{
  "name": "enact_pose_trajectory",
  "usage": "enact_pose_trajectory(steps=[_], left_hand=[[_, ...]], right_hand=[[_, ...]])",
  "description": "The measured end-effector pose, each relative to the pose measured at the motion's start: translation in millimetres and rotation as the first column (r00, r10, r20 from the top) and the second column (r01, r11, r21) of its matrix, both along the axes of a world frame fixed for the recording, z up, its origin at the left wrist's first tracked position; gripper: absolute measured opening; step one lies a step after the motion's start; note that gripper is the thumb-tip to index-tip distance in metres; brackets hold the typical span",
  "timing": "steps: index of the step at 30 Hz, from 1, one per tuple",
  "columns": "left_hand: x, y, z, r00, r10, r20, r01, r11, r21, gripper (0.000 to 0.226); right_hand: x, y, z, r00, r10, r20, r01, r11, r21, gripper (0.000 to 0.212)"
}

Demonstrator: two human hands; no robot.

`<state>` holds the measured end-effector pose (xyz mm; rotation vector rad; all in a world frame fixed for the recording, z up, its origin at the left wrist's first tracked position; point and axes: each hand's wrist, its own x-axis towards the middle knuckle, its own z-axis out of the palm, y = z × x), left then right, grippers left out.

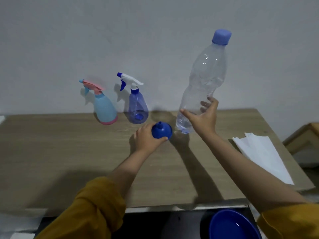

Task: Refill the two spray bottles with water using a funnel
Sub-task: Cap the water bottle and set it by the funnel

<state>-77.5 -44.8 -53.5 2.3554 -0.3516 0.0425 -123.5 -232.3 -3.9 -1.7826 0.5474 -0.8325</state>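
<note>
Two spray bottles stand at the back of the wooden table (69, 152), against the wall. The left one is a light blue spray bottle (105, 107) with a pink trigger head. Beside it stands a clear blue spray bottle (138, 107) with a white and blue trigger head. My left hand (146, 137) grips a blue funnel (162, 131), spout pointing up, just in front of the clear blue bottle. My right hand (203, 118) wraps the lower part of a tall clear water bottle (202, 83) with a blue cap, which stands tilted on the table.
A stack of white paper napkins (262, 152) lies on the table's right side. A blue bowl (233, 225) sits below the table's front edge. A wooden piece (303, 138) is off the table's right edge.
</note>
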Motion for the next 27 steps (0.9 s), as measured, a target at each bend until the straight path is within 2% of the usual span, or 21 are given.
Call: enact_pose_trajectory(steps=[8, 14, 19, 24, 27], left_hand=[[69, -57, -16, 1.0, 0.012, 0.01, -0.012, 0.999, 0.047, 0.071], [88, -75, -30, 1.0, 0.021, -0.002, -0.021, 0.999, 0.038, 0.072], [90, -81, -40, 0.998, 0.045, -0.047, -0.044, 0.999, 0.027, 0.062], [86, -80, -50, 0.997, 0.074, -0.019, -0.073, 0.997, 0.022, 0.096], [66, -80, -53, 0.994, 0.09, 0.059, -0.089, 0.996, -0.018, 0.088]], right_hand=[[63, -29, -19, 0.998, -0.067, -0.011, 0.067, 0.997, -0.033, 0.099], [82, -34, -27, 0.997, -0.063, -0.037, 0.064, 0.998, 0.009, 0.102], [84, -31, -29, 0.996, -0.026, -0.088, 0.026, 1.0, -0.002, 0.107], [68, -25, -27, 0.987, 0.039, -0.154, -0.021, 0.993, 0.115, 0.125], [38, -19, -32, 0.981, 0.027, -0.19, 0.0, 0.99, 0.139, 0.105]])
